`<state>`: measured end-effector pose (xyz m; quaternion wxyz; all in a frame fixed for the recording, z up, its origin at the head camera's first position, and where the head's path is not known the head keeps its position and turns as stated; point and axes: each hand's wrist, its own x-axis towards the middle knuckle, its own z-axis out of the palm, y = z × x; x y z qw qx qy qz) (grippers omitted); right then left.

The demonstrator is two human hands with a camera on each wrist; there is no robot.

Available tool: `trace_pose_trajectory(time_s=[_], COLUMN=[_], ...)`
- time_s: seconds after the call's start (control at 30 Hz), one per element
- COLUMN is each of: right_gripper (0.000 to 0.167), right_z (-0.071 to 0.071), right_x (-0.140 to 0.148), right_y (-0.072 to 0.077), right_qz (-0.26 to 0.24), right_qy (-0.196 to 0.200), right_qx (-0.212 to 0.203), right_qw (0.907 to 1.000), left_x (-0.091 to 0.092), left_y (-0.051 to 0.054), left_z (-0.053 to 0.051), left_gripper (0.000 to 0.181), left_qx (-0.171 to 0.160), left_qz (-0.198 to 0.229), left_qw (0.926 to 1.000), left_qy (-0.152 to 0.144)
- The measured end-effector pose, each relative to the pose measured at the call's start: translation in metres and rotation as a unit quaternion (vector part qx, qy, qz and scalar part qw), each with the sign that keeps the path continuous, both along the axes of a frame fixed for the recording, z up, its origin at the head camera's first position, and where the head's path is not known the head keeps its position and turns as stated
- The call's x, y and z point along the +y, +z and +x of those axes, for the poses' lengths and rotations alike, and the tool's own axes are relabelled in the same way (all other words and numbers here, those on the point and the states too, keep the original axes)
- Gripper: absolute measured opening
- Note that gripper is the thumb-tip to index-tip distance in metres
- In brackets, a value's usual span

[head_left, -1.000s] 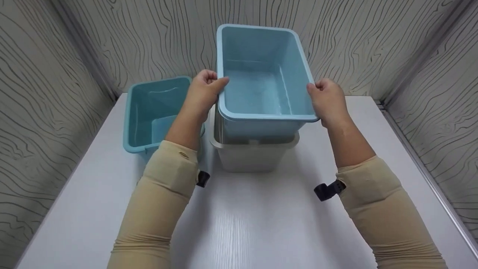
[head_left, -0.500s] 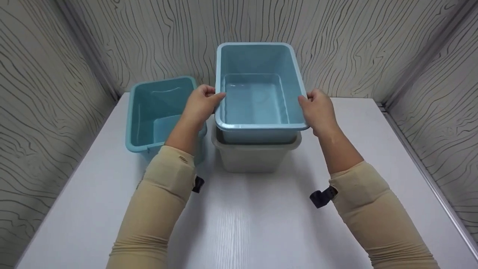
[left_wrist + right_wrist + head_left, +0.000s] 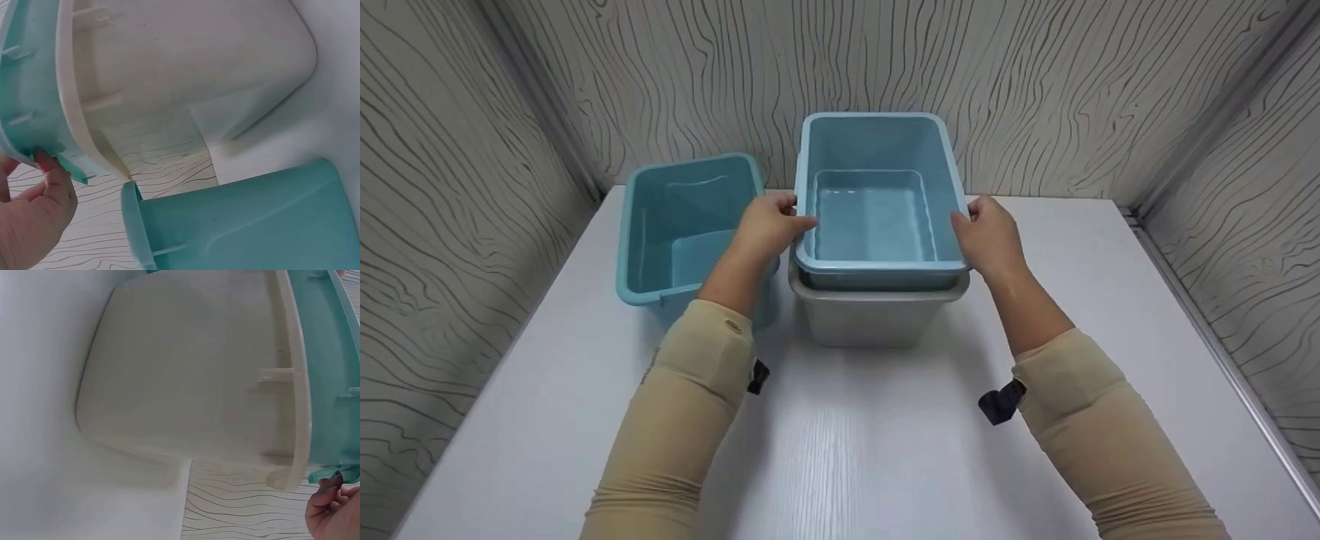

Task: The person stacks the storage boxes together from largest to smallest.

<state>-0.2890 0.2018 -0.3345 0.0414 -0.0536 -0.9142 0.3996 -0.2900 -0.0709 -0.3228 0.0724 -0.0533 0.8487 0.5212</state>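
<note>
Head view first, and it's two hands on one rim! The light blue bin (image 3: 877,217), just past twelve o'clock, is partway inside the grey bin (image 3: 870,322), its rim riding above the grey one. Left hand (image 3: 767,225) pinches that rim at eight o'clock, thumb over the top; right hand (image 3: 990,232) pinches it at four. At nine o'clock, just beside the pair, the teal bin (image 3: 690,202) stands mouth up on the white table (image 3: 840,435), with the patterned wall (image 3: 885,60) behind at twelve.

Over to the left wrist, a sideways look: grey bin big at twelve, light blue at ten, a band of its side showing between the two rims. The left hand is down at eight, fingers bent at the rim; the frame crops the thumb, so its hold is hard to call from here. Teal bin at five.

Right wrist now: grey bin across the middle, light blue out at three, right hand at four with curled fingers on its rim, table filling nine.
</note>
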Motion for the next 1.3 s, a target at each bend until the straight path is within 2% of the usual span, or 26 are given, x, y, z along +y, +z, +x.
trace_pose_trajectory(time_s=[0.2, 0.43, 0.6, 0.83, 1.03, 1.3], right_gripper=[0.031, 0.03, 0.03, 0.031, 0.03, 0.027], right_z=[-0.001, -0.004, -0.004, -0.003, -0.001, -0.001], right_x=[-0.001, -0.001, 0.0, -0.002, -0.004, -0.006], right_y=[-0.007, -0.014, -0.017, -0.019, -0.019, -0.023], right_qz=[0.023, 0.034, 0.036, 0.052, 0.057, 0.06], right_qy=[0.002, 0.003, 0.004, 0.009, 0.005, 0.0], right_qx=[-0.015, -0.017, -0.019, -0.016, -0.008, 0.006], right_qw=[0.9996, 0.9993, 0.9992, 0.9985, 0.9983, 0.9982], left_x=[0.0, 0.001, 0.002, -0.001, 0.0, 0.003], left_y=[-0.006, -0.014, -0.016, -0.019, -0.022, -0.024], left_z=[-0.001, -0.005, -0.006, -0.007, -0.008, -0.009], left_gripper=[0.047, 0.052, 0.053, 0.055, 0.054, 0.046], left_qx=[-0.01, -0.008, -0.01, -0.008, -0.008, 0.025], left_qz=[-0.018, -0.048, -0.047, -0.081, -0.089, -0.115], left_qw=[0.9998, 0.9988, 0.9988, 0.9963, 0.9958, 0.993], left_qy=[-0.003, -0.012, -0.011, -0.029, -0.02, -0.012])
